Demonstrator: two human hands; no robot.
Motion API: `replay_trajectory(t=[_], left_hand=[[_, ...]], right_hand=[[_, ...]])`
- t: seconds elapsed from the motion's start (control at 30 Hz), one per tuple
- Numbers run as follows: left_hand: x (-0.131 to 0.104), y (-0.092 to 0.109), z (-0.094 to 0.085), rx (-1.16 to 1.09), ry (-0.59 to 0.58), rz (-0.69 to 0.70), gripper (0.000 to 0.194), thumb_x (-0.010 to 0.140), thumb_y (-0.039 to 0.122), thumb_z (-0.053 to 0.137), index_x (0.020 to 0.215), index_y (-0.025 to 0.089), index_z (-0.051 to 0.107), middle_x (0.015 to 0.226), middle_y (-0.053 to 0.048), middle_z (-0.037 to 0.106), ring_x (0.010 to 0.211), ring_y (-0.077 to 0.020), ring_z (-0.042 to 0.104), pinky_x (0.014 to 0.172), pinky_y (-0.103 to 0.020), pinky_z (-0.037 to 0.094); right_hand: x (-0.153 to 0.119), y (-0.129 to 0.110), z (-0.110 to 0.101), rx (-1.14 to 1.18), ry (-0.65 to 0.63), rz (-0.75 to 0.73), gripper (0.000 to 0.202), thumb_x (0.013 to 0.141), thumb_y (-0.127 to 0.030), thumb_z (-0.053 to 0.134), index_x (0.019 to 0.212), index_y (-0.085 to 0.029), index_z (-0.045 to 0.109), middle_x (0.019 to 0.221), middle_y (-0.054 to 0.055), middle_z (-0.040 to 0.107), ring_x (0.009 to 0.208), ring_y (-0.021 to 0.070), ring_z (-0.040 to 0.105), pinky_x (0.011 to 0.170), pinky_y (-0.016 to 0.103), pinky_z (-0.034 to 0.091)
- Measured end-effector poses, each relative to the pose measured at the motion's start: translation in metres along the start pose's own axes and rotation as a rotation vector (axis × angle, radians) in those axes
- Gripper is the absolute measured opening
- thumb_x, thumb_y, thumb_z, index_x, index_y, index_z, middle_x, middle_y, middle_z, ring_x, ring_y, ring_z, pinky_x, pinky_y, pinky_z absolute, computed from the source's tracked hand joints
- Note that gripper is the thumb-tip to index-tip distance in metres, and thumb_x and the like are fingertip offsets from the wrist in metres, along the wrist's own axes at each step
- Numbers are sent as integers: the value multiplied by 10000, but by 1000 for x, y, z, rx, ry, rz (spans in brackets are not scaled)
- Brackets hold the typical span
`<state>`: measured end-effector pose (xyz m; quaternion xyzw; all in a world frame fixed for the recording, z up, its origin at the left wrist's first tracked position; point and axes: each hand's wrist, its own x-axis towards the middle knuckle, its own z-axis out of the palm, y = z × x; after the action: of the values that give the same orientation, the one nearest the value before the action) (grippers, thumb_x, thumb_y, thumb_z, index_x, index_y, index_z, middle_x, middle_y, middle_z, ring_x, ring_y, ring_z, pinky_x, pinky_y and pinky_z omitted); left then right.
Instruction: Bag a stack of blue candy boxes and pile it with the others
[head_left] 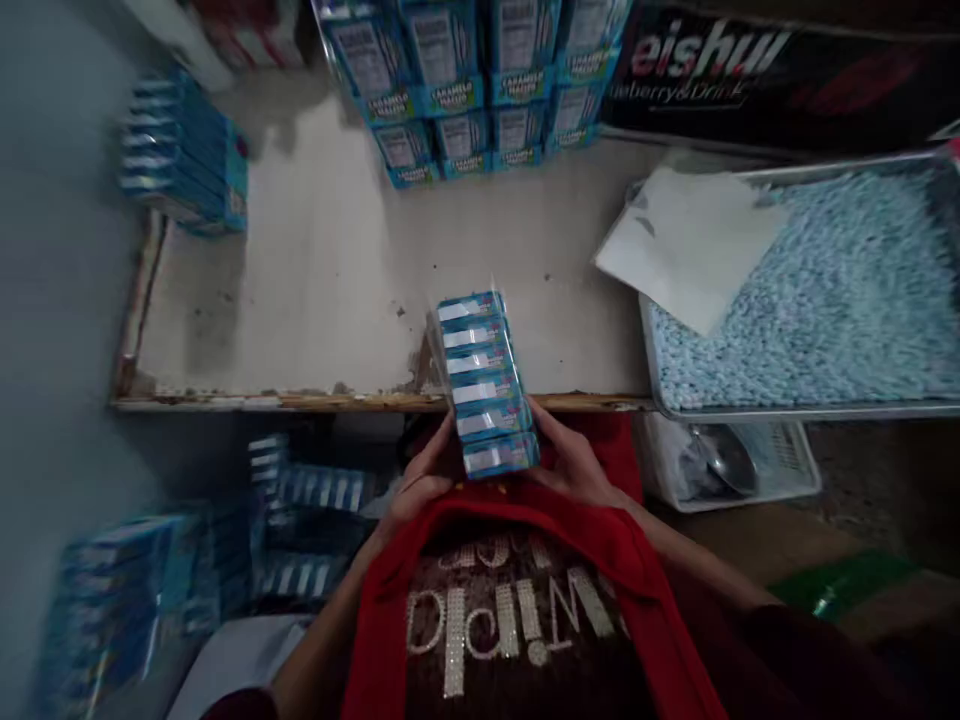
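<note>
A: Boxes [486, 385], six or so small blue ones wrapped as one row in clear film, sit at the near edge of the table [330, 290], half over it. Head view only.

B: Hands?

A: Left hand [422, 480] on the row's left side, right hand [574, 462] on its right side. Fingers of both curl round the nearest boxes and press inward, clamped on the row from opposite sides.

B: Surroundings?

A: Stacked blue boxes [480, 85] along the far edge, another pile [184, 155] at the far left corner. Metal tray [795, 410] of pale blue candies [825, 290] at the right edge, a white sheet [694, 245] lying over its corner. More blue packs [142, 590] below the table, blurred.

B: Handling note?

A: Judgement: keep pressure even on both sides so the row stays straight; squeeze low on the boxes, since the loose film could slip.
</note>
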<state>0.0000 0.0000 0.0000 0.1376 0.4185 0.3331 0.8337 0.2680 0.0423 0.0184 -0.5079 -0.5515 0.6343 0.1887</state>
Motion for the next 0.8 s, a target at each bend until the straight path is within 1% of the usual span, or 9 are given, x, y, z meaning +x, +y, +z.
replay_trajectory(t=[0.07, 0.13, 0.2, 0.3, 0.43, 0.5, 0.6, 0.7, 0.8], left_hand=[[19, 24, 10, 313, 84, 2, 958, 850, 357, 732, 1722, 199, 368, 1609, -159, 615, 1479, -377, 616, 1257, -512, 497], [33, 38, 17, 571, 175, 32, 896, 876, 354, 770, 1683, 186, 421, 1539, -166, 664, 1460, -369, 628, 1275, -520, 475], [43, 35, 17, 792, 281, 93, 793, 921, 398, 770, 1625, 175, 480, 1465, -174, 703, 1416, -359, 656, 1274, -527, 471], [47, 13, 10, 938, 325, 177, 558, 1037, 415, 626, 1539, 177, 569, 1408, -187, 729, 1357, -335, 700, 1248, -498, 500], [43, -11, 0, 1035, 308, 285, 555, 1089, 314, 522, 1626, 173, 533, 1461, -204, 719, 1373, -328, 710, 1203, -469, 554], [43, -14, -2, 1057, 329, 347, 597, 1091, 265, 508, 1683, 187, 490, 1490, -205, 709, 1404, -325, 696, 1183, -455, 576], [46, -12, -1, 1057, 367, 396, 587, 1089, 242, 516, 1676, 240, 529, 1496, -179, 712, 1395, -320, 705, 1157, -442, 605], [49, -11, 0, 1018, 364, 367, 570, 1083, 274, 536, 1652, 268, 573, 1552, -164, 673, 1387, -335, 708, 1163, -473, 608], [44, -4, -7, 878, 320, 280, 628, 1038, 349, 648, 1657, 270, 573, 1636, -166, 599, 1489, -367, 623, 1245, -536, 535]], right_hand=[[17, 2, -8, -74, 15, 33, 974, 952, -294, 802, 1778, -351, 290, 1737, 65, 496, 1569, 315, 560, 1312, 518, 497], [29, 5, -13, -150, 29, 40, 998, 930, -265, 811, 1780, -334, 292, 1747, 86, 478, 1583, 335, 543, 1308, 550, 500], [33, 11, -13, -246, 51, 26, 1048, 906, -247, 829, 1787, -330, 268, 1775, 107, 422, 1607, 357, 506, 1291, 571, 517], [31, 20, -9, -301, 24, -53, 975, 978, -234, 730, 1795, -356, 214, 1725, 112, 501, 1493, 333, 638, 1183, 535, 620], [30, 21, -4, -402, 81, -156, 914, 981, -153, 613, 1784, -378, 239, 1621, 93, 628, 1299, 303, 774, 1034, 453, 703], [32, 17, -3, -429, 111, -174, 838, 974, -125, 578, 1751, -340, 349, 1471, 94, 744, 1180, 290, 821, 941, 403, 727], [36, 13, -1, -461, 158, -155, 697, 970, -119, 566, 1651, -261, 529, 1239, 92, 841, 1007, 281, 855, 805, 357, 732], [36, 15, 2, -464, 172, -66, 648, 950, -148, 598, 1590, -255, 610, 1250, 106, 837, 999, 297, 853, 816, 386, 733], [30, 16, -4, -359, 124, 29, 630, 962, -217, 646, 1587, -289, 614, 1376, 111, 792, 1112, 316, 834, 931, 448, 725]])
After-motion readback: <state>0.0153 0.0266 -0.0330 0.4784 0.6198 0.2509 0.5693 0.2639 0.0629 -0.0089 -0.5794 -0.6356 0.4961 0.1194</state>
